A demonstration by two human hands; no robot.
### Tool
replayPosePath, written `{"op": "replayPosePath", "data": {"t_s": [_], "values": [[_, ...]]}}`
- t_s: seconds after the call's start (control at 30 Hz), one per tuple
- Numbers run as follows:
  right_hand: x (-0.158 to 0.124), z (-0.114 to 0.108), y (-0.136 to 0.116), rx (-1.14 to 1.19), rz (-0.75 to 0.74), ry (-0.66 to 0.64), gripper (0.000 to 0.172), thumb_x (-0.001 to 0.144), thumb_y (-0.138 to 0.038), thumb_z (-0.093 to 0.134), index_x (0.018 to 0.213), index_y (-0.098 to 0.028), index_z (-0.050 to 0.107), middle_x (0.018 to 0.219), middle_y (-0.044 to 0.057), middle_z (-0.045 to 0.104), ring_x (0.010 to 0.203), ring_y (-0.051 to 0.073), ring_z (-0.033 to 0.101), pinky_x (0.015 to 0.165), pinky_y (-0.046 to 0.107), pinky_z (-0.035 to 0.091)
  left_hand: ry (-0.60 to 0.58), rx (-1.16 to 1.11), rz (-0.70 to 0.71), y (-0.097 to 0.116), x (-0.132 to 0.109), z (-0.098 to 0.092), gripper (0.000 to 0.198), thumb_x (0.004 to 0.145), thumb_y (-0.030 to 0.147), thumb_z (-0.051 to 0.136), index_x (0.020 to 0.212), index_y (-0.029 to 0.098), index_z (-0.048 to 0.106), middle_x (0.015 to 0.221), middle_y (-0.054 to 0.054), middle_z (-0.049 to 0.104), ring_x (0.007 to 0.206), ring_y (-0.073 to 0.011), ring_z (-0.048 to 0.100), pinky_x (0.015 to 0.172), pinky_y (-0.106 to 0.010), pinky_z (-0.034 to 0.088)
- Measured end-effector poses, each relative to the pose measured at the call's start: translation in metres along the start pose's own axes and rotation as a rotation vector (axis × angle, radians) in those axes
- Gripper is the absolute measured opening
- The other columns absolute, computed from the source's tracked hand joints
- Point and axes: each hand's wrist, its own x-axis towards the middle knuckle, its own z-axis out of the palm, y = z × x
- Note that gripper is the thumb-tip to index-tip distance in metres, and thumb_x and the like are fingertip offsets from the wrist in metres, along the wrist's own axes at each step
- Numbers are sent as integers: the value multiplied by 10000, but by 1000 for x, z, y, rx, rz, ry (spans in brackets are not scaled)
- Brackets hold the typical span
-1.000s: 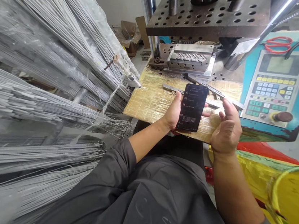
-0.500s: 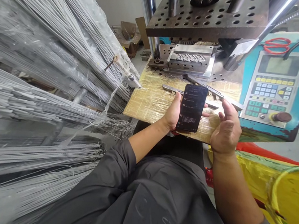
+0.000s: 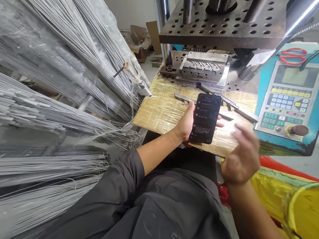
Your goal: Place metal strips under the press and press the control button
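My left hand [image 3: 186, 123] grips a black phone [image 3: 205, 118] with a lit dark screen, held upright over the taped wooden board [image 3: 163, 110]. To the right and a little lower, my right hand [image 3: 242, 155] hovers apart from the phone; it is smeared by motion and its fingers do not show clearly. Nothing is visible in it. Behind the phone lie long metal bars [image 3: 236, 107] on the board.
Bundles of grey wires [image 3: 50, 83] fill the left side. A press with a perforated steel plate [image 3: 223, 22] and a metal mould [image 3: 205, 65] stands ahead. A teal control panel [image 3: 292, 95] with red scissors [image 3: 294, 54] on top is at right. A yellow bag [image 3: 307, 215] is lower right.
My right hand has dropped down and away from the phone and is now blurred. The left hand still holds the phone in nearly the same place. The view shifted slightly.
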Motion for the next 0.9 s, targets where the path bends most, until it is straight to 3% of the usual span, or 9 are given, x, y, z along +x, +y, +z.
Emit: {"op": "replayPosePath", "data": {"t_s": [0.03, 0.1, 0.2, 0.3, 0.4, 0.47, 0.53, 0.67, 0.9], "values": [[-2, 5, -16, 81, -80, -161, 413, 1004, -400, 549, 1351, -215, 678, 1412, 127, 639, 1326, 306, 612, 1112, 518, 499, 6, -11, -23, 0, 1, 0, 1031, 1045, 805, 95, 1244, 37, 753, 1066, -231, 793, 999, -325, 802, 800, -357, 631], [-8, 25, -47, 233, -183, -644, 283, 965, -312, 578, 1172, -172, 711, 1197, 105, 720, 1132, 250, 678, 980, 429, 533, 10, -26, -54, 1, 3, -2, 1044, 1037, 818, 103, 1234, 27, 755, 1047, -243, 793, 987, -329, 803, 782, -354, 626], [-19, 75, -78, 203, -323, -1206, 130, 929, -254, 588, 906, -185, 695, 916, 28, 718, 875, 197, 649, 782, 381, 475, 13, -37, -58, 1, 5, -5, 1036, 1029, 836, 123, 1240, 45, 759, 1061, -237, 797, 995, -330, 804, 799, -357, 624], [-24, 128, -88, 98, -478, -1592, 236, 968, -312, 560, 981, -179, 753, 936, 41, 739, 839, 214, 634, 716, 404, 428, 10, -10, -79, 1, 6, -7, 1059, 1014, 858, 125, 1236, 42, 763, 1066, -241, 798, 991, -321, 804, 795, -337, 611], [-24, 162, -85, 78, -533, -1913, 363, 1001, -319, 502, 1145, -162, 796, 1033, 72, 778, 903, 236, 675, 731, 410, 439, -4, 24, -96, 1, 7, -9, 1090, 1007, 862, 101, 1200, 25, 772, 1059, -255, 796, 978, -318, 801, 787, -331, 600], [-23, 172, -78, 143, -516, -1967, 399, 1005, -318, 491, 1192, -151, 802, 1093, 88, 787, 998, 252, 697, 821, 408, 475, -21, 30, -87, 0, 8, -11, 1093, 1009, 855, 84, 1162, 27, 781, 1058, -257, 795, 982, -315, 798, 803, -334, 599], [-25, 175, -68, 215, -496, -1922, 434, 1026, -352, 478, 1212, -128, 800, 1141, 110, 784, 1083, 277, 699, 919, 415, 494, -43, 32, -71, 0, 8, -12, 1089, 1012, 847, 69, 1137, 37, 786, 1072, -253, 795, 997, -313, 797, 816, -336, 601], [-30, 173, -51, 140, -388, -1965, 581, 1084, -495, 391, 1234, -96, 786, 1159, 146, 774, 1134, 347, 698, 994, 496, 512, -39, 12, -77, -1, 8, -14, 1087, 1005, 863, 86, 1157, 47, 787, 1099, -242, 797, 1062, -329, 788, 854, -351, 602], [-13, 179, -51, 69, -124, -2155, 621, 1068, -524, 378, 1398, -120, 715, 1374, 167, 703, 1210, 362, 698, 864, 485, 583, -19, 72, -146, 1, 9, -14, 1011, 1025, 844, 145, 1227, 79, 774, 1122, -221, 801, 1065, -335, 791, 848, -369, 605]]}}
